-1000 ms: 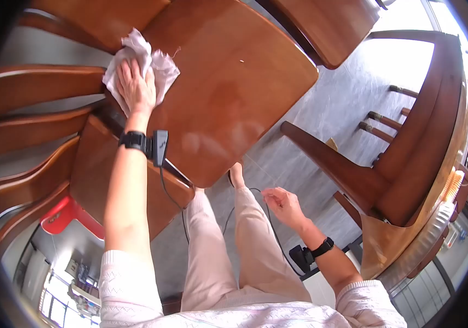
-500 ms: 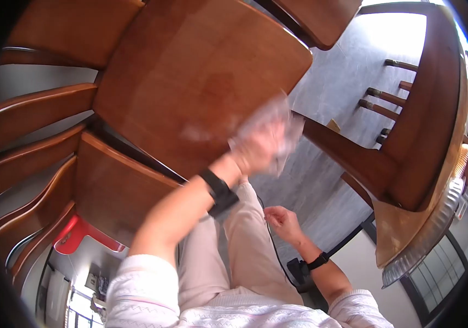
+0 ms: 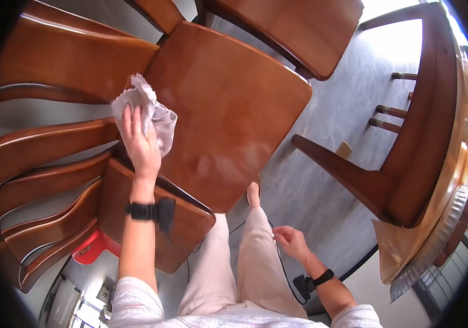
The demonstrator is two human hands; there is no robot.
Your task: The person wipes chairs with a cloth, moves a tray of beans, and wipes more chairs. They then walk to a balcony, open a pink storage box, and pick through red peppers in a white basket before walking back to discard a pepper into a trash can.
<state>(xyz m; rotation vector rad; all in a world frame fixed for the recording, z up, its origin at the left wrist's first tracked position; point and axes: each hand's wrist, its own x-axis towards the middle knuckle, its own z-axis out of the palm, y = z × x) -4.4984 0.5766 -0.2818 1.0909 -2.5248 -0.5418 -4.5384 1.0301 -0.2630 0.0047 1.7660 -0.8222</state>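
Observation:
My left hand (image 3: pixel 143 145) presses a crumpled whitish cloth (image 3: pixel 163 123) against the back left edge of a brown wooden chair seat (image 3: pixel 228 109), beside the slatted backrest (image 3: pixel 75 54). Its fingers lie over the cloth. Near my right knee, my right hand (image 3: pixel 293 240) is held in the air with its fingers curled together. Whatever may be between those fingertips is too small to make out. Each wrist wears a black strap with a small black box.
Another wooden seat (image 3: pixel 299 33) stands beyond, and one more (image 3: pixel 163 235) is nearer at left. A red stool (image 3: pixel 94 247) is at lower left. At right are a wooden bench (image 3: pixel 420 120) and a table edge (image 3: pixel 403 246). A black cable hangs by my legs.
My left hand has moved with the cloth from the seat's right edge to its left edge by the backrest. More of the seat shows lower in view. My right hand is almost unmoved.

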